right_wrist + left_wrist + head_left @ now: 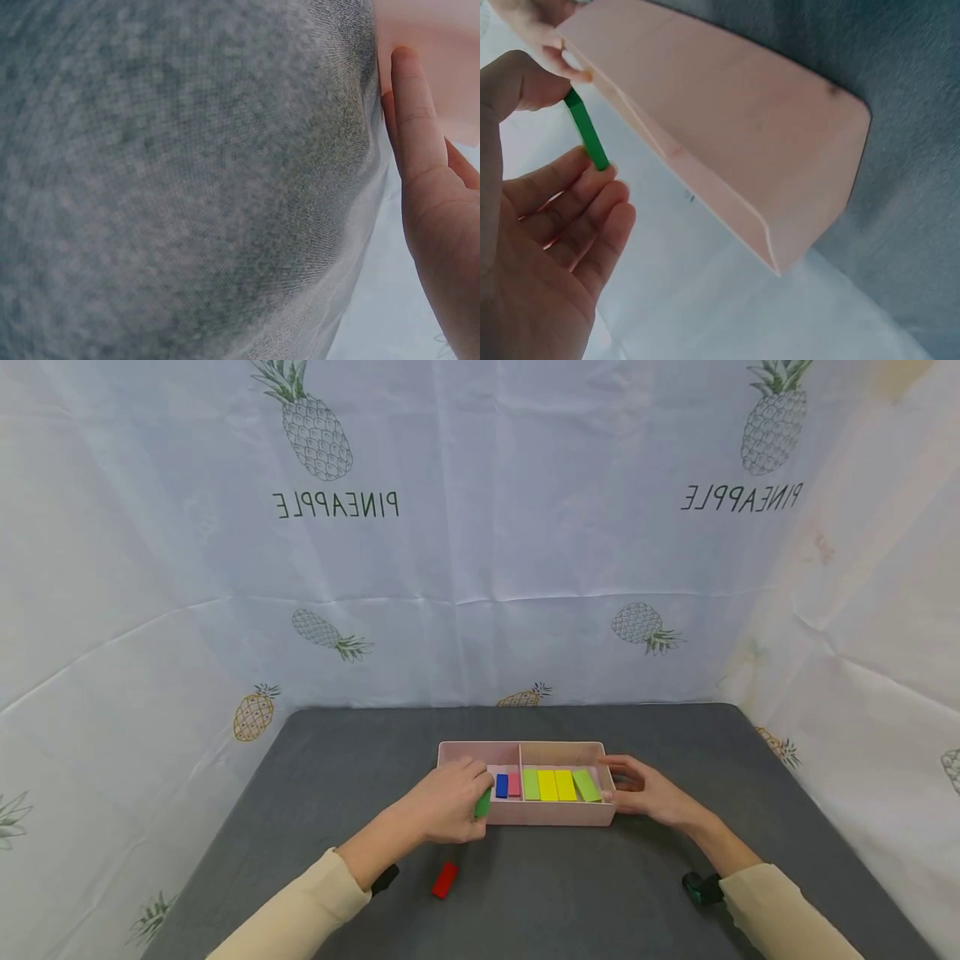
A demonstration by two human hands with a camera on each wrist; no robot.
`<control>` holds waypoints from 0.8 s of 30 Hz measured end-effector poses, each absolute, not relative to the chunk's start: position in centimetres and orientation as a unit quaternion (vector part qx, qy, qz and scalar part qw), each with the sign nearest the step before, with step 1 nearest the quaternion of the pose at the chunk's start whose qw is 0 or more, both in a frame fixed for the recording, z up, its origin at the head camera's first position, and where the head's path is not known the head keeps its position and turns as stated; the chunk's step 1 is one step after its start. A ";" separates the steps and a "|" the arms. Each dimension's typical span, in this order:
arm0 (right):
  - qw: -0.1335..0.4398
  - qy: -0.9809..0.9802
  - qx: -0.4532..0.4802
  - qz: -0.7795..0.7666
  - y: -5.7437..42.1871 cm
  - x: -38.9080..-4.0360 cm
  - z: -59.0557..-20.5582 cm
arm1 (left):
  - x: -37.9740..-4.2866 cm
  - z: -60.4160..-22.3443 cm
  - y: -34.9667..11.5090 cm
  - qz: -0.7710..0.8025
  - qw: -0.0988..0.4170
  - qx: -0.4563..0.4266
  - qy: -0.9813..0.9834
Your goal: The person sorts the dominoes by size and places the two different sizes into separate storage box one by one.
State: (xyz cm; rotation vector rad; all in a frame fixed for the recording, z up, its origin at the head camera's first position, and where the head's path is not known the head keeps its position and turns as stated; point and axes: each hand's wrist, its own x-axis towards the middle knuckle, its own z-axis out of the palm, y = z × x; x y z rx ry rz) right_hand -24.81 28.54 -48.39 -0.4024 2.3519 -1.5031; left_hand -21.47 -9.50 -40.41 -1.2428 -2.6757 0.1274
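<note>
My left hand (450, 800) is over the left compartment of a pink two-part box (551, 814). Between its thumb and fingertips it pinches a green block (589, 131), held above the box rim. The right hand (654, 793) rests against the box's right end, its thumb (418, 112) lying straight along the wall in the right wrist view. A small blue block (502, 786) and a pink block (513, 785) lie side by side in the left compartment. Yellow blocks (557, 786) and light green blocks (587, 786) lie in the right one. The left hand hides part of the left compartment.
A red block (445, 880) lies on the dark grey tabletop (570, 893), nearer to me than the box and close to the left forearm. White cloth (480, 552) printed with pineapples hangs behind the table and at both sides.
</note>
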 end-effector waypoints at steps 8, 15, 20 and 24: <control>0.160 0.821 -0.145 -0.528 28.6 -24.9 -48.5 | -23.4 -39.8 -8.7 0.031 0.045 -0.390 -0.919; 0.164 0.817 -0.141 -0.534 28.6 -24.9 -48.5 | -25.4 -40.2 -8.5 0.016 0.029 -0.367 -0.929; 0.166 0.815 -0.142 -0.538 28.6 -24.9 -48.5 | -26.4 -41.1 -8.5 -0.010 0.017 -0.352 -0.936; 0.164 0.817 -0.139 -0.536 28.7 -24.9 -48.6 | -27.3 -41.9 -8.5 -0.017 0.002 -0.340 -0.940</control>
